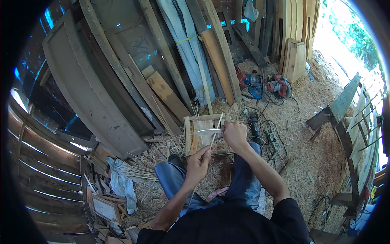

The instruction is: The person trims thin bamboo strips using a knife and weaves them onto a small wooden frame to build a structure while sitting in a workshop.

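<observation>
My right hand is closed round the handle of a knife, whose long pale blade points left and lies across a thin light bamboo or wood strip. My left hand pinches that strip lower down, nearer my body; the strip rises diagonally up and right past the blade. Beneath and just beyond both hands is a low wooden frame or crate with slats and several thin strips lying in it. My legs in blue jeans are bent on either side, below my hands.
Boards and old panels lean at the back left. Power tools and a power strip with cables lie on the shavings-covered ground at the right. Thin strips, a pale sheet and scrap frames are at the left; a slatted structure stands far right.
</observation>
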`<state>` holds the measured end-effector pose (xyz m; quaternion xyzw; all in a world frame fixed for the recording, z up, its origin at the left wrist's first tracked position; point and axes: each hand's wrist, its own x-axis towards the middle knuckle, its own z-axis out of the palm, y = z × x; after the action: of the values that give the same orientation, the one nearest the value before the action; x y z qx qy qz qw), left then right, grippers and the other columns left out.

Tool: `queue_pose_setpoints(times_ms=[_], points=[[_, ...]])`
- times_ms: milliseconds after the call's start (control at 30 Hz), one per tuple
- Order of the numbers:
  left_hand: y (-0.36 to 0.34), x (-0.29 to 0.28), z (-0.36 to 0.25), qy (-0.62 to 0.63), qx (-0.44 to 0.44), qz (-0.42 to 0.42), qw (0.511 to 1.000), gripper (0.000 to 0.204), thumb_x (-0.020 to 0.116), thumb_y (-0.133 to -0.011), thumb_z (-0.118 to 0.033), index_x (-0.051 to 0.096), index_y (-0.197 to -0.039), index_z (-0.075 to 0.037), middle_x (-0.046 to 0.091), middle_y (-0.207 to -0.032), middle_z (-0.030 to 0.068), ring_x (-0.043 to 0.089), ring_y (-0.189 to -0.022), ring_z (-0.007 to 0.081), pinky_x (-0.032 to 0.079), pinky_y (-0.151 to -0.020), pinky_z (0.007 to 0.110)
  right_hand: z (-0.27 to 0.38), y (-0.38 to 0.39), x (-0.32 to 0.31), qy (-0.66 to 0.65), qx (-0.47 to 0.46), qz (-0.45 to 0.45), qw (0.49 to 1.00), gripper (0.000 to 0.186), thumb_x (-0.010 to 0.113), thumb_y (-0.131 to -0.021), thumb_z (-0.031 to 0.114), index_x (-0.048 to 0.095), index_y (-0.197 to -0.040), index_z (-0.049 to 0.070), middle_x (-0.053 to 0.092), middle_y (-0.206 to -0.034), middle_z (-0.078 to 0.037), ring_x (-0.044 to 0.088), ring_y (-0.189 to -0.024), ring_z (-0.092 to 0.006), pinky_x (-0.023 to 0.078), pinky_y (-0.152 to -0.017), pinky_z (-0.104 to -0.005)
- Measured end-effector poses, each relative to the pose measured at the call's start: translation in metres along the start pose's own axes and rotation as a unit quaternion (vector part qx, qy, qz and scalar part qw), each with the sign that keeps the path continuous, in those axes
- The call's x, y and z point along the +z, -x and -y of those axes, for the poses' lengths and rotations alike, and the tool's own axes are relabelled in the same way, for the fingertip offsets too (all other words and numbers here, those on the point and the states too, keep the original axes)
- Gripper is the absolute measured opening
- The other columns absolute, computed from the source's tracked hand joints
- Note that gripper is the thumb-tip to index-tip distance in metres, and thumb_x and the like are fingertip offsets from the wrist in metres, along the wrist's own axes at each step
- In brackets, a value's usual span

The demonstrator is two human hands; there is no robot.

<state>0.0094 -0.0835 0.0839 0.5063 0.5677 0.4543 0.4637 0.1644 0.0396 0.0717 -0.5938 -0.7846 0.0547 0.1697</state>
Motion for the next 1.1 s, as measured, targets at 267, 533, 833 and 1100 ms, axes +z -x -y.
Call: queue_pose_setpoints(times_ms=[267,533,833,1100], points=[[-0.003,-0.002,-0.002,0.005,-0.026,-0.006,1.000,0.025,0.051,-0.097,-0.014,0.064,-0.117,-0.005,0.050,-0.068,-0.0014,0.043,-0.063,0.0049,0.038,-0.059,0.021,-0.014,-0.019,0.013,0.029,0.018,-0.037,0.999,0.018,0.058,-0.080,0.021,0.067,-0.081,0.006,0.066,-0.067,-0.017,0.068,-0.063,-0.0328,0.052,-0.059,-0.0435],[-0.009,0.001,-0.003,0.052,-0.068,0.025,0.996,0.026,0.049,-0.099,-0.016,0.063,-0.116,-0.003,0.044,-0.065,-0.0042,0.039,-0.059,0.0043,0.035,-0.053,0.022,-0.035,-0.042,0.026,0.030,0.077,-0.081,0.993,0.017,0.060,-0.076,0.017,0.069,-0.072,0.003,0.065,-0.067,-0.021,0.066,-0.065,-0.0358,0.053,-0.063,-0.0454],[-0.015,-0.003,0.005,0.110,-0.096,0.038,0.989,0.028,0.047,-0.101,-0.023,0.061,-0.121,-0.011,0.040,-0.065,-0.0062,0.029,-0.046,-0.0001,0.024,-0.040,0.018,0.017,0.020,0.021,-0.018,-0.086,-0.023,0.996,0.016,0.060,-0.076,0.018,0.067,-0.077,0.003,0.065,-0.069,-0.020,0.067,-0.066,-0.0334,0.054,-0.061,-0.0449],[0.000,0.008,0.020,0.046,-0.049,0.052,0.996,0.028,0.050,-0.100,-0.025,0.062,-0.121,-0.010,0.046,-0.069,-0.0034,0.031,-0.047,0.0010,0.027,-0.041,0.017,-0.041,-0.028,0.020,0.044,0.011,-0.086,0.995,0.022,0.059,-0.080,0.024,0.066,-0.074,0.005,0.065,-0.065,-0.017,0.066,-0.061,-0.0337,0.053,-0.059,-0.0440]])
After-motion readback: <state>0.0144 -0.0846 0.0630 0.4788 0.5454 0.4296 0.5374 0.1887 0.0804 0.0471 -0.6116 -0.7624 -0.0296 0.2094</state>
